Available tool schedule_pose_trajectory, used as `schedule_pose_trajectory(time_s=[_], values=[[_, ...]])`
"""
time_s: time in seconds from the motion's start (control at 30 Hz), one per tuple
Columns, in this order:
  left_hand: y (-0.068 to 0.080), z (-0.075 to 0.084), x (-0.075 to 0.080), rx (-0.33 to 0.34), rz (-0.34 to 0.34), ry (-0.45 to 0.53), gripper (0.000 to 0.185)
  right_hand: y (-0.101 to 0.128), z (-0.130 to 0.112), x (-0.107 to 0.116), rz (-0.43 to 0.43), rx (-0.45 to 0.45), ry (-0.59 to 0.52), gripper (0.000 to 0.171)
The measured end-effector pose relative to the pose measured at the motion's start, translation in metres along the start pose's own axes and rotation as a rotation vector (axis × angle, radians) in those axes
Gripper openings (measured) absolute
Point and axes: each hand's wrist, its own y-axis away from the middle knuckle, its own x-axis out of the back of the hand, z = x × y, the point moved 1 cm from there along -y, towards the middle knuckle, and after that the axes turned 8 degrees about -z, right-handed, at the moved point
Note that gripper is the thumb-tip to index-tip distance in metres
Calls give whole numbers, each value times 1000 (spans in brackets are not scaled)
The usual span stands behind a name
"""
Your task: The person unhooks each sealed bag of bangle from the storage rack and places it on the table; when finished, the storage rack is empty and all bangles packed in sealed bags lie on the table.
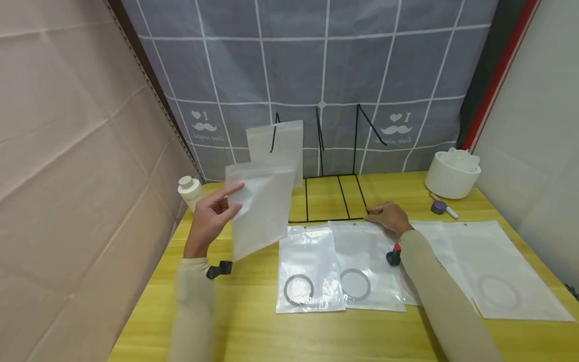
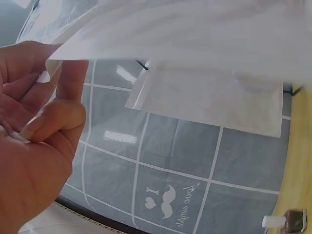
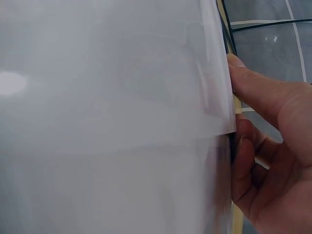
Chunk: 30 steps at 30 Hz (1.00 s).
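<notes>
My left hand (image 1: pixel 226 201) holds a frosted white pouch (image 1: pixel 262 211) up above the table's left side, thumb on its front face. In the left wrist view that hand (image 2: pixel 58 97) pinches the pouch's (image 2: pixel 195 34) corner. My right hand (image 1: pixel 375 213) lies at the top edge of a clear pouch (image 1: pixel 366 266) that lies flat with a grey ring inside. In the right wrist view the fingers (image 3: pixel 253 92) curl round that pouch's (image 3: pixel 112 117) edge. Beside it lies a second ring pouch (image 1: pixel 309 269).
A black wire rack (image 1: pixel 336 166) at the back holds an upright pouch (image 1: pixel 278 143). More flat pouches (image 1: pixel 497 271) lie to the right. A white bottle (image 1: pixel 190 190) stands far left, a white round tub (image 1: pixel 452 176) far right, a purple-capped item (image 1: pixel 439 207) near it. The wooden table (image 1: pixel 253 332) meets fabric walls.
</notes>
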Motion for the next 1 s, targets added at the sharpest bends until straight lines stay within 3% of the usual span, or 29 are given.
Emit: schedule_pose_trajectory(time_s=[0.13,0.23,0.33,0.43,0.53,0.6,0.7,0.8,0.9,1.0], values=[[25,14,7,-66,-40,-9,43,1,-1,0,-1,16,12,58],[45,22,11,-59,-88,91,45,1,0,0,-7,6,-1,58],[61,23,13,-28,-167,338,47,0,0,0,-18,-7,-17,59],[72,10,13,36,-238,634,52,-1,0,0,-12,-7,-17,59],[84,-18,12,197,-261,789,55,-3,0,1,-3,9,-3,58],[90,-43,10,349,-259,782,53,-3,0,2,-1,17,0,59],[96,-79,6,578,-256,674,48,-2,2,2,-2,21,-2,58],[96,-109,4,733,-241,555,53,-1,2,3,4,19,-8,57],[95,-128,4,804,-220,488,59,-1,2,3,10,21,-5,56],[92,-140,5,832,-218,445,61,-3,3,1,13,22,-5,57]])
